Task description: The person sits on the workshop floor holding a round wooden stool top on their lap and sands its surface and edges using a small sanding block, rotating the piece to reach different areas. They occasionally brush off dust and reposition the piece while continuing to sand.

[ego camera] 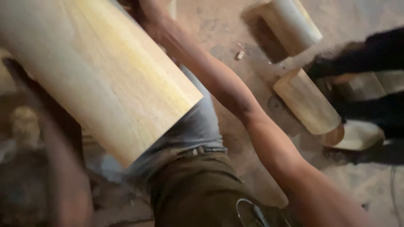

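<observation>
A thick, peeled, pale yellow wooden log [101, 71] fills the upper left, tilted across my chest with its cut end near my grey shirt. My right hand [141, 10] reaches to the top edge of the view and grips the log's far side; part of it is cut off. My left hand [14, 69] is dark and blurred at the log's left edge, pressed against its underside. My left forearm runs up from the lower left, and its fingers cannot be made out.
Short cut log pieces lie on the dusty floor at right: one at top [292, 25], one in the middle [307, 103], one lower [357, 134]. Another person's dark legs and shoes [370, 54] stand among them. My olive trousers [189, 189] show below.
</observation>
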{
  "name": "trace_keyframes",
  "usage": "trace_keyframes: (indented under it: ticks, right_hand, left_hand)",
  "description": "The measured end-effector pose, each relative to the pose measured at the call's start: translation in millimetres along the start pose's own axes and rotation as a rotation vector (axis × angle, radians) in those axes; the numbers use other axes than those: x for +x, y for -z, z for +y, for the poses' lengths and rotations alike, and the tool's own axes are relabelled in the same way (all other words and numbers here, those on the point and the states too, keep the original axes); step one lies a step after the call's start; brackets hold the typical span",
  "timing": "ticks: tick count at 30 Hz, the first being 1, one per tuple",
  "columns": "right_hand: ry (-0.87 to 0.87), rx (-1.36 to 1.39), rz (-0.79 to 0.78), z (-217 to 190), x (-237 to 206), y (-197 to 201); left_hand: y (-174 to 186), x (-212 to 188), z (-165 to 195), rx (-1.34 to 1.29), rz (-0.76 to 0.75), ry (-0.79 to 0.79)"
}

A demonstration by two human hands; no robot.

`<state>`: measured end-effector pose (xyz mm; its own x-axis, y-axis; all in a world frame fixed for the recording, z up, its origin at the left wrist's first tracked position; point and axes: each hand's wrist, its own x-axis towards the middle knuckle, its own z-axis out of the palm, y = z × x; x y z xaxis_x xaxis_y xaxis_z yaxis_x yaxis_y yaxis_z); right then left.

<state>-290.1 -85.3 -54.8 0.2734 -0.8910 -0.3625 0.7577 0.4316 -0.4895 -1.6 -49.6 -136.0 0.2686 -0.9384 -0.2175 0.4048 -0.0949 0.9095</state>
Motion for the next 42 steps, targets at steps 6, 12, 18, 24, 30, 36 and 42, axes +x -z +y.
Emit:
trace_keyframes:
  ticks: [6,12,18,24,30,36,42]
  right_hand:
    - [0.267,-0.103,0.057,-82,-34,64]
    - [0.586,-0.176,0.451,-160,-71,183]
    - [0.475,-0.132,0.908,-190,-47,322]
    - [0.456,0.128,0.968,-172,13,435]
    - [0.298,0.002,1.348,-146,73,460]
    - [0.463,-0.22,1.344,-159,97,475]
    - [0.592,-0.079,1.179,-134,96,423]
  left_hand:
    - [-75,0,-80,0.069,-0.133,0.216]
    - [-219,-13,-194,0.155,-0.274,0.512]
    - [-357,-29,-276,0.216,-0.342,0.781]
    - [-395,-18,-349,0.4,-0.185,0.924]
    - [-386,-5,-379,0.563,-0.003,1.005]
    - [-405,-3,-395,0.449,-0.061,1.167]
    - [-421,-7,-366,0.162,-0.503,1.139]
